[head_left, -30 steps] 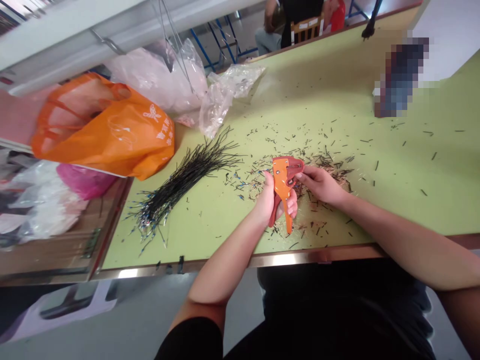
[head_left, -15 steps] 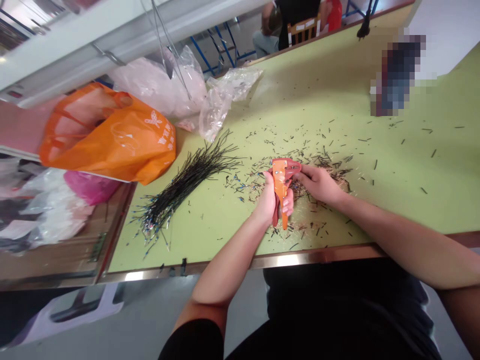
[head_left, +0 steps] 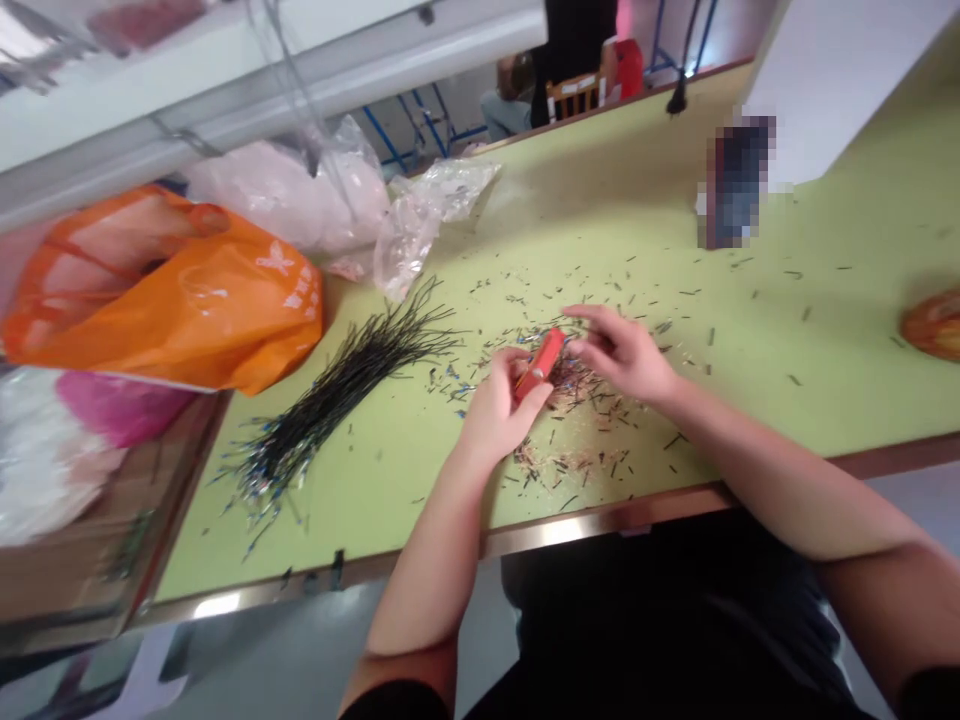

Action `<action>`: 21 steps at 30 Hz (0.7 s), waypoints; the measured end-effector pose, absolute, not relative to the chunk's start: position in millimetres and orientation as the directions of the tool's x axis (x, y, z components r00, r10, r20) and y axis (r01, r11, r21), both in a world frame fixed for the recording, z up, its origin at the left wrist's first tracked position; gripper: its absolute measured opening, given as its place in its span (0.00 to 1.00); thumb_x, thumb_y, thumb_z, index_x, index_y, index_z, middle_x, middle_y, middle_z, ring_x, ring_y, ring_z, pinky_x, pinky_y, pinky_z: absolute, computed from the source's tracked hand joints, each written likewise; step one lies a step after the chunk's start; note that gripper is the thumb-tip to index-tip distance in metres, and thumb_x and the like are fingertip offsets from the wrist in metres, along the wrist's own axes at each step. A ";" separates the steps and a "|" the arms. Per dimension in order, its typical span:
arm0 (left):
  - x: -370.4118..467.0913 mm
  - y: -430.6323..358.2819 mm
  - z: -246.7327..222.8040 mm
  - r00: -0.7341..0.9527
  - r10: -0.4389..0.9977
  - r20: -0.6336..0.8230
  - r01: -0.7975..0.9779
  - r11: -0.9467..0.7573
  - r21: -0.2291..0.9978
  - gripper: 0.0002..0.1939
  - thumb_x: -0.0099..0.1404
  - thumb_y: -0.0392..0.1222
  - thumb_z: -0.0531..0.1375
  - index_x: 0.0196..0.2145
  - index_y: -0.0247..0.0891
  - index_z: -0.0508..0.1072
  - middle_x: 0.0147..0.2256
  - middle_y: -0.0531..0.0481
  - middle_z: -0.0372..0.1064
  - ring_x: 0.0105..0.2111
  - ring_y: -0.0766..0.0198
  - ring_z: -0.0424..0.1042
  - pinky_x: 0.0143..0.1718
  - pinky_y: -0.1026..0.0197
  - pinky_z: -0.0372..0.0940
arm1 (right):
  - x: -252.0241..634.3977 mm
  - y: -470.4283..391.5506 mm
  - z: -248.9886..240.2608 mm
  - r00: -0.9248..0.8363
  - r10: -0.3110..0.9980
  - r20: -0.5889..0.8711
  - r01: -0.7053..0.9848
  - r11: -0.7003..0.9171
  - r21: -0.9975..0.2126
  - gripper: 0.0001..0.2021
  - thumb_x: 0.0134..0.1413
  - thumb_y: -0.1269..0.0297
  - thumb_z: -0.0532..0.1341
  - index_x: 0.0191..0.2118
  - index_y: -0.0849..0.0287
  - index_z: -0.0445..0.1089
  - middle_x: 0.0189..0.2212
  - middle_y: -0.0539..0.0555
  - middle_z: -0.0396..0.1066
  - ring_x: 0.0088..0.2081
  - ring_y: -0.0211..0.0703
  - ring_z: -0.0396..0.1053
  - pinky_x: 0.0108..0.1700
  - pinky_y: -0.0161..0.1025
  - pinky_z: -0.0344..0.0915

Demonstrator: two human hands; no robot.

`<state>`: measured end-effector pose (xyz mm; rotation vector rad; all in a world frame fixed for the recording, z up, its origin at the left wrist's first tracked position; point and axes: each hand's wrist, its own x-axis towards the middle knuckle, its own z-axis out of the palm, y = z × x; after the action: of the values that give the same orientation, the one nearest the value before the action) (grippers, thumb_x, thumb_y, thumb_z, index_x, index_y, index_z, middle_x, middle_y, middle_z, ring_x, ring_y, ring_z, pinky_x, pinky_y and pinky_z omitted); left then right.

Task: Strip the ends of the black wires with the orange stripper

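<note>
My left hand (head_left: 504, 400) is closed around an orange-red wire stripper (head_left: 541, 364), whose head now faces up toward the camera while its handles are hidden. Just right of the tool hovers my right hand (head_left: 626, 352), its fingers apart and nothing visible between them. Under both hands lies a litter of black insulation scraps and fine copper strands (head_left: 592, 395). Left of them, a thick bundle of black wires (head_left: 337, 395) rests slantwise on the green tabletop (head_left: 420, 450), with bluish and silvery tips at its near end.
An orange bag (head_left: 225, 310) and crumpled clear plastic bags (head_left: 420, 215) lie at the back left. A pixelated dark object (head_left: 739, 185) stands before a white panel (head_left: 840, 90). An orange-brown object (head_left: 934, 325) is at the right edge. A person (head_left: 574, 50) sits beyond the table.
The wire stripper has turned in my left hand, from showing its side to pointing its head up. My right hand has come away from its jaws and opened. The view has shifted right.
</note>
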<state>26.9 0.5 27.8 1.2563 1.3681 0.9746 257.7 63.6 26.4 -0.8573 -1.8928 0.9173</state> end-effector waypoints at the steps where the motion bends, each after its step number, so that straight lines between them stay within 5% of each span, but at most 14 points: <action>1: 25.4 -2.1 30.2 0.052 0.996 -0.066 0.382 0.041 0.923 0.30 0.62 0.55 0.72 0.56 0.43 0.69 0.42 0.45 0.79 0.42 0.50 0.79 0.50 0.50 0.71 | 255.8 61.5 28.5 -0.462 0.783 0.418 0.184 0.545 -0.818 0.22 0.72 0.44 0.60 0.60 0.53 0.73 0.26 0.47 0.69 0.23 0.38 0.61 0.28 0.41 0.62; 4: 24.0 -3.6 32.7 0.130 0.991 0.013 0.605 -0.090 0.791 0.30 0.66 0.59 0.65 0.59 0.42 0.67 0.45 0.41 0.80 0.45 0.43 0.80 0.53 0.43 0.70 | 257.5 61.0 33.0 -0.543 0.707 0.453 0.146 0.611 -0.778 0.22 0.73 0.44 0.58 0.57 0.53 0.78 0.39 0.55 0.80 0.30 0.39 0.71 0.37 0.42 0.69; 6: 25.0 -0.3 30.6 0.153 0.988 -0.011 0.638 -0.090 0.764 0.32 0.66 0.61 0.64 0.60 0.42 0.66 0.47 0.40 0.79 0.46 0.42 0.80 0.53 0.41 0.70 | 268.1 68.0 35.1 -0.504 0.752 0.426 0.223 0.589 -0.777 0.23 0.72 0.45 0.59 0.60 0.54 0.77 0.39 0.55 0.80 0.29 0.40 0.69 0.37 0.42 0.69; 9: 26.3 6.7 25.5 0.093 0.995 -0.039 0.687 -0.036 0.726 0.35 0.62 0.63 0.67 0.60 0.42 0.65 0.50 0.38 0.78 0.49 0.40 0.79 0.54 0.39 0.70 | 298.5 94.8 38.1 -0.153 0.915 0.374 0.432 0.402 -0.807 0.27 0.73 0.50 0.57 0.70 0.56 0.68 0.33 0.54 0.77 0.27 0.43 0.64 0.35 0.44 0.67; 12: 25.1 12.2 22.0 0.028 0.999 -0.028 0.677 0.001 0.736 0.34 0.63 0.62 0.67 0.58 0.43 0.66 0.50 0.39 0.78 0.50 0.41 0.79 0.55 0.40 0.70 | 335.9 139.2 39.0 0.181 0.931 0.317 0.528 0.180 -0.830 0.34 0.72 0.58 0.55 0.79 0.58 0.52 0.36 0.58 0.78 0.32 0.49 0.69 0.40 0.47 0.68; 17: 22.7 15.0 23.4 0.004 1.000 -0.011 0.661 0.006 0.750 0.33 0.64 0.61 0.65 0.60 0.42 0.66 0.48 0.39 0.78 0.46 0.44 0.80 0.51 0.41 0.71 | 376.9 205.8 28.6 0.344 0.931 0.122 0.651 -0.143 -0.745 0.42 0.65 0.69 0.58 0.81 0.65 0.44 0.51 0.74 0.79 0.40 0.57 0.74 0.46 0.51 0.66; 21: 19.9 16.4 24.8 -0.003 1.000 0.013 0.651 -0.008 0.759 0.33 0.66 0.61 0.63 0.61 0.40 0.65 0.45 0.41 0.78 0.42 0.47 0.79 0.47 0.44 0.71 | 385.0 223.3 17.3 0.370 0.927 0.060 0.662 -0.217 -0.717 0.45 0.64 0.70 0.60 0.81 0.69 0.40 0.53 0.78 0.78 0.39 0.55 0.73 0.47 0.52 0.65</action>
<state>19.9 16.4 24.8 1.7158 1.7102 0.7997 385.0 223.3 17.3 -1.9670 -1.3702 0.5101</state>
